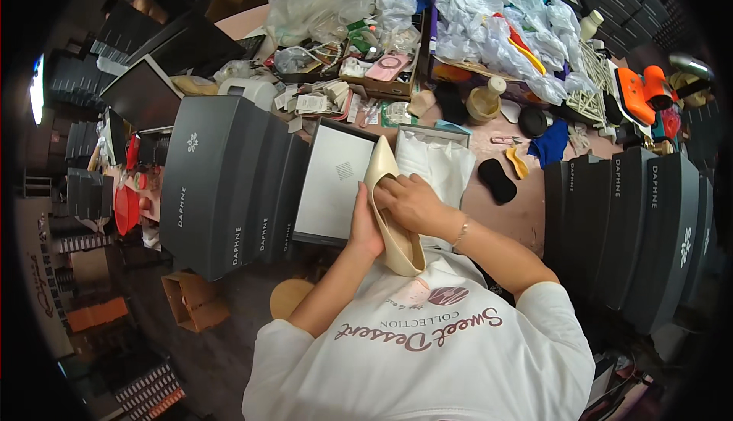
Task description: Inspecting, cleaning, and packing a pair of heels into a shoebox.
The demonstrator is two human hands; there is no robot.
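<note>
A cream pointed-toe pump [382, 163] is held upright in front of my chest, its toe pointing away and its heel end near my shirt. My left hand [366, 222] grips its left side, thumb along the edge of the opening. Into the opening reach the curled fingers of my right hand [416, 206]; the fingertips are hidden inside, so whatever they may hold cannot be seen. Just beyond the left hand lies a dark box lid [336, 169] with a pale inside. White tissue paper [439, 165] fills an open shoe box [434, 132] behind my right hand.
Dark shoe boxes stand at the left [210, 184] and right [637, 222]. Farther back are a tray of small items [382, 89], a box heaped with white plastic bags [496, 32], a bottle [484, 103], a black pad [497, 181] and an orange tape dispenser [635, 94].
</note>
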